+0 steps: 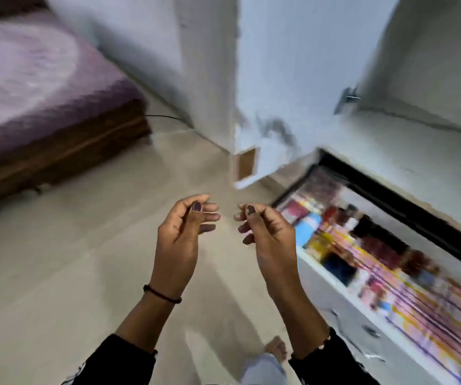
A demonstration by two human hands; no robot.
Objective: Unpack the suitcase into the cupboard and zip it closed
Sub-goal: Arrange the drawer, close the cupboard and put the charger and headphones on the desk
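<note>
- Both hands are raised over the floor [85,259]: the left hand [180,232] and the right hand [265,232] are near each other but apart, fingers loosely curled, nothing visible in either
- The suitcase is not in view. To the right is the cupboard shelf [335,307], packed with colourful folded things [362,245] too blurred to name
- The picture is smeared, so the head is probably turning fast. A reach made mid-turn could miss, or knock the stacked things off the shelf's front edge
- The cupboard door [279,79] stands open just beyond the hands, and a careless swing of the right arm could hit its lower corner
- A bare foot [276,348] is close to the shelf's base and could stub against it
- The bed [43,93] on the left narrows the walking room, so a hurried step back to the suitcase could catch its wooden frame
</note>
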